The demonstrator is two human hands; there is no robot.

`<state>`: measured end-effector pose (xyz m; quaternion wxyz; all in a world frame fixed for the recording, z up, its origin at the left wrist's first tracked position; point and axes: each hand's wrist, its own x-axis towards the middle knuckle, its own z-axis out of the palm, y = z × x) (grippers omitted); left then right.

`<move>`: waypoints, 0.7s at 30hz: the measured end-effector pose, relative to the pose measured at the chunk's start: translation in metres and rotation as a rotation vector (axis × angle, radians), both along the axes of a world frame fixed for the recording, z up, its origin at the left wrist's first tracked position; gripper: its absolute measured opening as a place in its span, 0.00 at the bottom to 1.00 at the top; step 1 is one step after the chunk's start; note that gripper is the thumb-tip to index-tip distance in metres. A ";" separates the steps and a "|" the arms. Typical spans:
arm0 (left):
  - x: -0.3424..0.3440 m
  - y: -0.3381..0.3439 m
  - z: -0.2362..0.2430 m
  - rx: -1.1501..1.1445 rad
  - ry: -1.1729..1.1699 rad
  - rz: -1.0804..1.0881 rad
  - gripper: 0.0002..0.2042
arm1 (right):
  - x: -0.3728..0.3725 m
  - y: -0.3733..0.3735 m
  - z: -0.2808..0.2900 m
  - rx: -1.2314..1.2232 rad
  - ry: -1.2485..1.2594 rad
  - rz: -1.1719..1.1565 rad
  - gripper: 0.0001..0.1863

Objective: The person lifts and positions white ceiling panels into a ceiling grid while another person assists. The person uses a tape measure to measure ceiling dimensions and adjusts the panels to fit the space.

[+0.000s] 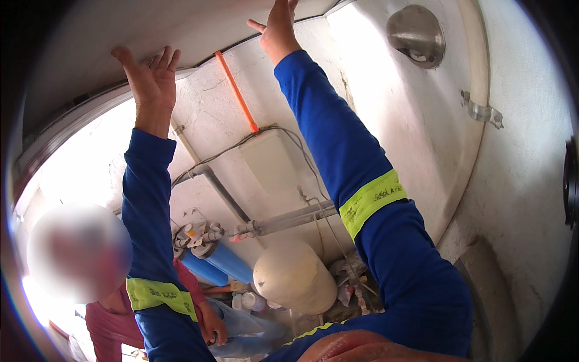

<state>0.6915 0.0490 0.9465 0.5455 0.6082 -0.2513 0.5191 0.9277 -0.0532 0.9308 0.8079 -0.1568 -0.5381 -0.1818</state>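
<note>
A pale overhead panel (211,24) spans the top; the left hand (154,84), spread and grasping nothing, is raised to its underside. The right hand (279,36), cropped above, has its thumb out; its grip I cannot tell. Dark lettering marks the yellow sleeve bands (374,200). Beyond: cracked white wall (205,99), orange pipe (237,93), blue cylinders (230,262).

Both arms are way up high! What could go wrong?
The left hand seems to touch the pale surface overhead, and the right hand is raised to it too. If that surface is loose, it might slip down onto whoever is below.

Also, someone in a red shirt appears close to the blue left sleeve, so a sudden drop of that arm could bump them.
</note>
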 end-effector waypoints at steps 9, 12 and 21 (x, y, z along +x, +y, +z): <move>0.013 -0.019 -0.017 0.052 -0.089 0.068 0.58 | -0.005 0.007 0.004 0.012 0.195 0.514 0.62; 0.022 -0.013 -0.016 0.156 -0.113 0.082 0.59 | 0.003 0.006 0.007 0.008 0.187 0.603 0.62; 0.045 -0.032 -0.007 -0.172 -0.199 -0.154 0.64 | 0.014 -0.021 -0.013 -0.113 0.239 0.521 0.62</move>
